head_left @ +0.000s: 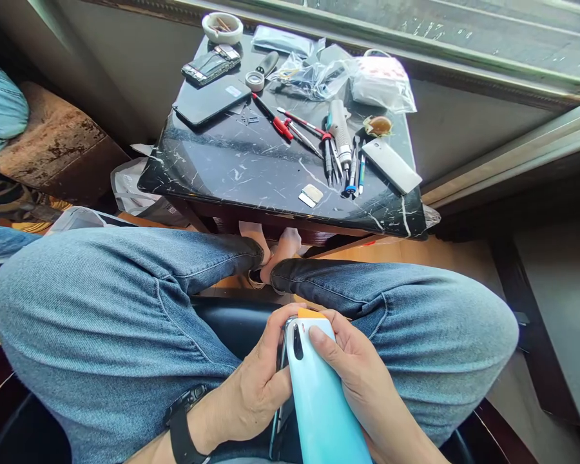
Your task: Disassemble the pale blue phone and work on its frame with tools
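Over my lap, my left hand [254, 386] is closed around the edge of a smartphone [281, 419], its dark frame tilted on its side. A glossy light-blue phone back cover [319, 399] with a dark oval camera opening lies against it, at an angle. Fingers of my right hand [360, 367] wrap the cover's far side, with the thumb pressed on its face near the camera opening. Between both hands, at the cover's top edge, an orange flat piece [311, 314] sticks out. How far the cover stands off the phone is partly hidden by my fingers.
A black marble-patterned table [232, 167] stands ahead. On it lie an opened phone [211, 64], a dark flat device [212, 100], a red pen [273, 119], an electric screwdriver [339, 132], several small tools, a white power bank-like block [391, 166], plastic bags [381, 80] and an ashtray [222, 28].
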`<state>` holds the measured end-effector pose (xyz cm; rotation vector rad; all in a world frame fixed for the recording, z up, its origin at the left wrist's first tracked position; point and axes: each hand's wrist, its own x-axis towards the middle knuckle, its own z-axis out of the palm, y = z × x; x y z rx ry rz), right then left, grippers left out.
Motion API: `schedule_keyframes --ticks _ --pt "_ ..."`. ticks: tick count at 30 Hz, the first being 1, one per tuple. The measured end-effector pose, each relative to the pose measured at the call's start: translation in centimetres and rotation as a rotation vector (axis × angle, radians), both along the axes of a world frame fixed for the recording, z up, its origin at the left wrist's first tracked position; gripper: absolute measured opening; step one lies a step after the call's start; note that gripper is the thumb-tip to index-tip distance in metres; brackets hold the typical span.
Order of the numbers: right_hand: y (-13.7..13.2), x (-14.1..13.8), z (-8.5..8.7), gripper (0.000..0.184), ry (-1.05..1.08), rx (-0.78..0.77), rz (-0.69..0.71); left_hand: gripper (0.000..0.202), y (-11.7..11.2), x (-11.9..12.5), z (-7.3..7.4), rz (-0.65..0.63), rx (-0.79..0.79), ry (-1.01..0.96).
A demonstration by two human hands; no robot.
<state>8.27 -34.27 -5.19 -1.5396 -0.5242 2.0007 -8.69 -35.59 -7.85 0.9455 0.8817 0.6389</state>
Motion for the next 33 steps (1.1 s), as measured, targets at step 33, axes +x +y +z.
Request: schedule_keyframes --ticks 33 --pt "-0.3 0.0 0.7 0.047 -0.186 0.022 0.059 0.046 -1.1 1.4 -1.1 0.159 0.057 0.043"
